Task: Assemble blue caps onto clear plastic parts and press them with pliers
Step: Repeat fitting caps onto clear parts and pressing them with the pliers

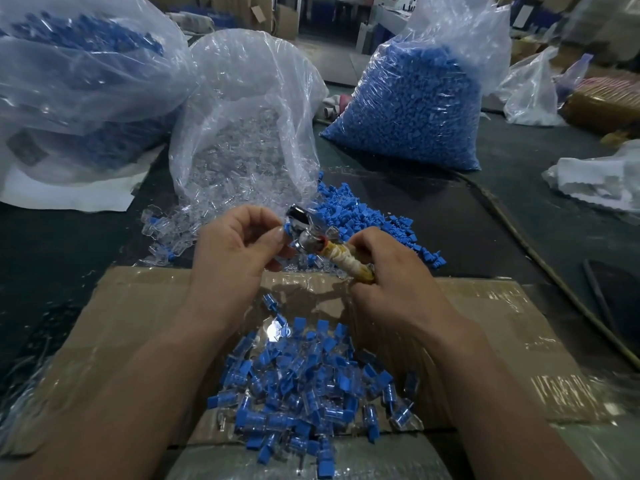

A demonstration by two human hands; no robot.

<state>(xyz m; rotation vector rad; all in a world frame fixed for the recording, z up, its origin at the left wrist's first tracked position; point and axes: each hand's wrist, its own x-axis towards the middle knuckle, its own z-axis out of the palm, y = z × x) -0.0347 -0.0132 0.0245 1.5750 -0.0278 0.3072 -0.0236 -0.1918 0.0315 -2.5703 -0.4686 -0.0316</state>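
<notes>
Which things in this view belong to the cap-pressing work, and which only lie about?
Belong: pliers in the right hand; blue-capped part pinched by the left hand; loose blue caps; bag of clear parts; bag of blue caps; finished pieces on the cardboard.
Lying about: crumpled white plastic at the right; dark rod; long cord.

Open tabletop [467, 216] right of loose caps [360, 220]; full bags [412, 109] behind.

Dim, cool light. Glare on the pliers [304, 226] beside the left hand [239, 244], a bright glint on a part [273, 330] below it. The bags [242, 109] beyond look soft; frame edges bow
</notes>
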